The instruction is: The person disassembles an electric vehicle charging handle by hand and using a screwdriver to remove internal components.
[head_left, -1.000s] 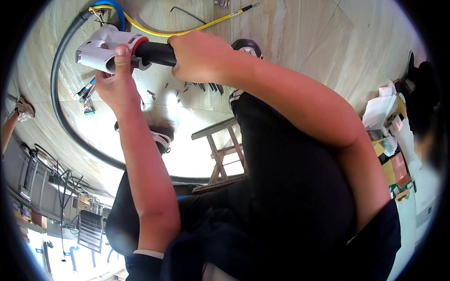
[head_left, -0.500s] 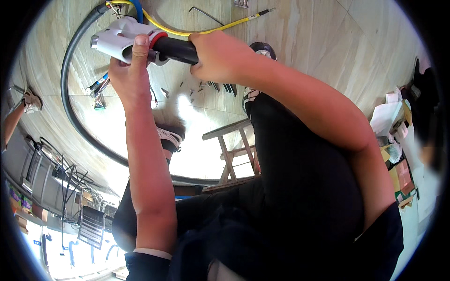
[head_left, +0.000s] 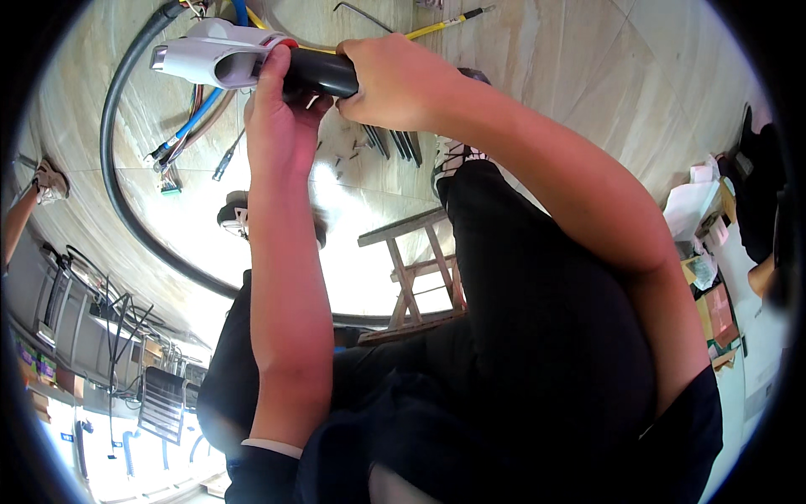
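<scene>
A white plastic connector housing [head_left: 197, 60] with a red ring and a thick black handle [head_left: 323, 72] is held up above the floor at the top. My left hand [head_left: 281, 118] closes around the place where housing and handle meet, its thumb lying along the near side. Around the handle's right end wraps my right hand [head_left: 390, 82], fingers closed. A round opening in the housing faces me. Behind the housing, a thick black cable [head_left: 107, 160] curves down the left. Blue and dark wires with bare lugs [head_left: 172, 147] hang or lie below the housing.
A wooden stool [head_left: 411, 269] stands between my legs. On the floor lie a bent black rod [head_left: 365, 15], a yellow cable [head_left: 432, 28], several dark rods [head_left: 403, 144] and small screws. Papers and boxes [head_left: 714, 286] are at the right; metal racks stand at the lower left.
My left hand has shifted right, from the white housing toward the black handle. The housing has moved slightly up and turned, showing more of its opening. My left foot has moved left.
</scene>
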`<state>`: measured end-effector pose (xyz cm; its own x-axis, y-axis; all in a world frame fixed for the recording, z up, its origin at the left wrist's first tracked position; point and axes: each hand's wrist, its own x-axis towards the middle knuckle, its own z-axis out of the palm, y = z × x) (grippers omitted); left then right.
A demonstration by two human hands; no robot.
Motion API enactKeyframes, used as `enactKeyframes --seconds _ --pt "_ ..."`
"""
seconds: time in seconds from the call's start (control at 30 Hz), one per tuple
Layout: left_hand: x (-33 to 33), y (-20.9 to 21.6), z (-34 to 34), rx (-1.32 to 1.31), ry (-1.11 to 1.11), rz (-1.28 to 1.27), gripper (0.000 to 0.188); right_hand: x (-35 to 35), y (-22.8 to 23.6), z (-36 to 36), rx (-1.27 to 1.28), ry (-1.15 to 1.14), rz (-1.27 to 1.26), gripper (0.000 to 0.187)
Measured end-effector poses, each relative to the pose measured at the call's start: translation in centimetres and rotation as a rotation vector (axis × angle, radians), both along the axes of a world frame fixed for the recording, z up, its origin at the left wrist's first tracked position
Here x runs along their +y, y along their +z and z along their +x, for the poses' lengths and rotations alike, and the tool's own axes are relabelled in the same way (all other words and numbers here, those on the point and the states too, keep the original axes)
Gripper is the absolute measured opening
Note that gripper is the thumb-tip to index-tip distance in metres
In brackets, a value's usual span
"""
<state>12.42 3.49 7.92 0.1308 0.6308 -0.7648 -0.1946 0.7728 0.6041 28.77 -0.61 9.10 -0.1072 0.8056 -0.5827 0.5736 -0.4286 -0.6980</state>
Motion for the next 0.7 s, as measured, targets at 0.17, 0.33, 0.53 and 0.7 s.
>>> enactKeyframes --seconds 0.17,0.33,0.53,0.7 --pt "-0.9 -1.0 1.4 0.013 0.110 -0.001 0.028 0.1 -0.3 0.1 0.010 -0.015 -0.016 0.044" --pt "-1.1 -0.7 2.3 0.014 0.182 -0.003 0.027 0.2 -0.7 0.5 0.032 0.013 -0.045 0.045" --pt "-1.2 -2.3 -0.8 -0.140 -0.087 0.079 0.026 -0.1 -1.4 1.0 0.102 -0.006 -0.043 0.047" --pt "-1.4 -2.0 0.8 0.001 0.032 0.019 0.031 0.0 -1.7 1.1 0.107 -0.030 -0.059 0.051"
